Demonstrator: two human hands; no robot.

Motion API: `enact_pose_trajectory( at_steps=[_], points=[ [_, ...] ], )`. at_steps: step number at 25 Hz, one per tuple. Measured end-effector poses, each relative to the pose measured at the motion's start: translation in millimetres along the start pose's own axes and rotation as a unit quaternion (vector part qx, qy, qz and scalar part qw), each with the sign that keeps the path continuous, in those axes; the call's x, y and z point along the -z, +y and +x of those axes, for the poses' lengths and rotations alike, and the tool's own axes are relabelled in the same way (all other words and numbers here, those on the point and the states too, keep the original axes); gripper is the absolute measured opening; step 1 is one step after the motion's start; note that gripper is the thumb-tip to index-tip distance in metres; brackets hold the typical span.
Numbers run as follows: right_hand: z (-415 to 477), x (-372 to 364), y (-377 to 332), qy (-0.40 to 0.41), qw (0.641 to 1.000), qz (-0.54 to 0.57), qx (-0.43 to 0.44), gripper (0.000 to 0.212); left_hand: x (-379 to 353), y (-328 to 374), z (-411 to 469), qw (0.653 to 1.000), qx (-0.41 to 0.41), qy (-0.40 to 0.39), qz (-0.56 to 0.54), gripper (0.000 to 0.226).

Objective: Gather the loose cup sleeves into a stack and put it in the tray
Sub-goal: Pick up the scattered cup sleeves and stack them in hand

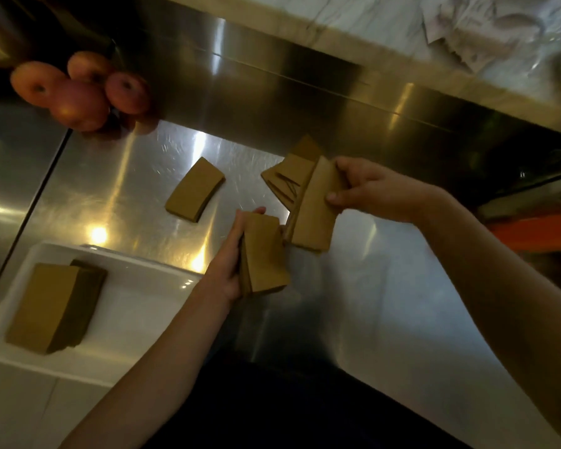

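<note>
Two bundles of brown cardboard cup sleeves are held over a stainless-steel counter (104, 196), one in each of a person's bare hands. The left hand (229, 257) grips the nearer bundle (266, 254) from its left side, fingers curled round it, with one fingertip showing over the far end. That bundle's long axis runs from the person toward the far wall, leaning slightly left. The right hand (366, 189) pinches the second bundle (314, 218), thumb on the near face and fingers wrapped over the far edge. Its long axis slants from upper right down to lower left, and its lower end is just beside the nearer bundle; whether the two touch cannot be told.

Behind the second bundle, a loose heap of sleeves (289, 179) lies fanned on the counter, the pieces pointing several ways. Well apart to the left, a small neat stack (195, 189) lies flat, its long axis diagonal from near left to far right. At the counter's near left, a white tray (136, 306) holds a thicker stack of sleeves (46, 306), also lying flat on the same diagonal. Red apples (78, 89) sit at the far left against the steel upstand (272, 76)
</note>
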State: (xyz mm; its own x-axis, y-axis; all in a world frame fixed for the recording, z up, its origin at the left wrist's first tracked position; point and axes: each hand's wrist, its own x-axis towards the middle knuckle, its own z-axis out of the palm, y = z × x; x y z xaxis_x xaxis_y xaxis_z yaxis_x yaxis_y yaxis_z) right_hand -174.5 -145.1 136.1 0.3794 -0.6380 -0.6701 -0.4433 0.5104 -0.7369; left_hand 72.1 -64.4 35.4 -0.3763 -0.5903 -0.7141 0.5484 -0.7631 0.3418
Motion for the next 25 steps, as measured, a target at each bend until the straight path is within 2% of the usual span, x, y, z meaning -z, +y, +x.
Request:
enact_pose_trajectory(
  at_steps=[4, 6, 8, 10, 12, 15, 17, 19, 22, 25],
  points=[
    [-20, -66, -19, -0.01, 0.991, -0.126, 0.037, 0.053, -16, 1, -17, 0.997, 0.025, -0.037, 0.063, 0.062],
    [-23, -88, -20, 0.028, 0.969, -0.237, 0.069, 0.052, -17, -2, -24, 0.994, 0.03, -0.038, 0.093, 0.065],
    [-21, -104, -16, 0.07, 0.937, -0.33, 0.091, 0.055, -11, -5, -27, 0.993, 0.03, -0.02, 0.11, 0.08],
    [-20, -114, -11, 0.104, 0.922, -0.357, 0.105, 0.058, -4, -7, -30, 0.994, 0.027, -0.028, 0.101, 0.094],
    [-18, -119, -5, 0.127, 0.912, -0.374, 0.109, 0.058, 0, -10, -33, 0.994, 0.035, -0.069, 0.077, 0.107],
    [-17, -120, 0, 0.136, 0.911, -0.369, 0.123, 0.055, 7, -17, -33, 0.995, 0.035, -0.073, 0.061, 0.11],
    [-15, -113, -1, 0.122, 0.927, -0.331, 0.127, 0.055, 12, -19, -31, 0.995, 0.044, -0.065, 0.068, 0.114],
    [-5, -92, -4, 0.154, 0.947, -0.259, 0.109, 0.053, 15, -16, -29, 0.994, 0.051, -0.075, 0.056, 0.114],
    [36, -43, -3, 0.246, 0.952, -0.177, 0.049, 0.051, 21, -8, -25, 0.996, 0.045, -0.073, 0.028, 0.116],
    [89, -4, -2, 0.274, 0.951, -0.14, -0.038, 0.064, 25, 0, -20, 0.997, 0.022, -0.078, -0.019, 0.108]
  ],
)
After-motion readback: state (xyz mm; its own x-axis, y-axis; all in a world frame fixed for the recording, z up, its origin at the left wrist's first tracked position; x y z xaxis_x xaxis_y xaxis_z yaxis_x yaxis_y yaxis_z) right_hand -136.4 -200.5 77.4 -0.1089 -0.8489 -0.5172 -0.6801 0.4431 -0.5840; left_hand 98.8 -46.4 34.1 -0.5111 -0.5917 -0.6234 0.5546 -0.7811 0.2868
